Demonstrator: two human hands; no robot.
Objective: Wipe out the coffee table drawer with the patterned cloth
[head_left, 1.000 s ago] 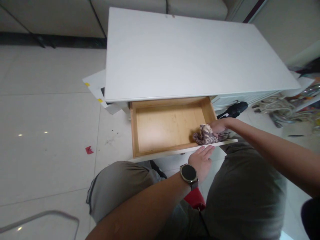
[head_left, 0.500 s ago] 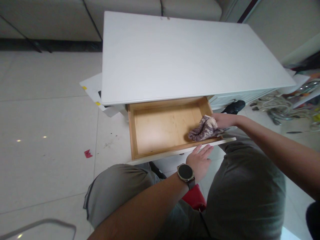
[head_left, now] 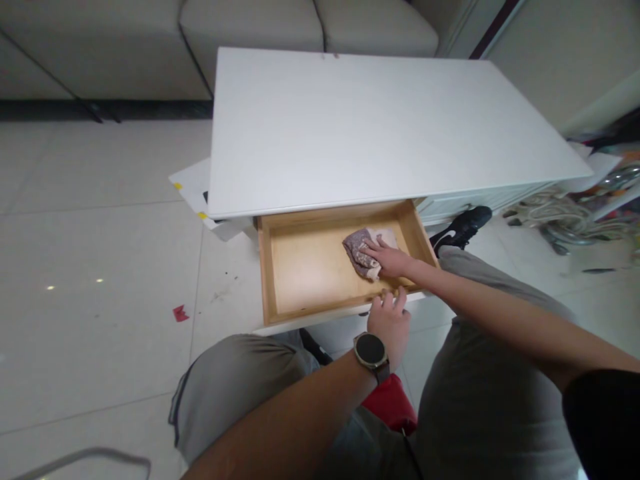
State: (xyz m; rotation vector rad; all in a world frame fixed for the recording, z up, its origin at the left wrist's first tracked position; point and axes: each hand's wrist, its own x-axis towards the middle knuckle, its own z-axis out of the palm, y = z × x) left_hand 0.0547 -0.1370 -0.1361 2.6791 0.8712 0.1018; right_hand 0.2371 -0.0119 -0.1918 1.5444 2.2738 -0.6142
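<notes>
A wooden drawer [head_left: 305,267] is pulled out from under the white tabletop [head_left: 370,133]. Inside it, toward the right, my right hand [head_left: 390,259] presses a crumpled purple-and-cream cloth [head_left: 361,253] against the drawer bottom, fingers spread over the fabric. My left hand [head_left: 390,323], with a round-faced watch [head_left: 371,349] on the wrist, rests at the drawer's front edge. Its fingers are apart and curl over the top of the front panel.
Behind the table stands a beige sofa [head_left: 250,30]. Papers [head_left: 193,187] stick out at its left side. Coiled cables [head_left: 565,217] lie at the right, and a red object [head_left: 393,403] is between my legs. A red scrap [head_left: 180,313] lies on the floor.
My right hand has moved left and farther into the drawer with the cloth, which is now spread flatter. My left hand's fingers have curled over the front edge. The view has shifted slightly.
</notes>
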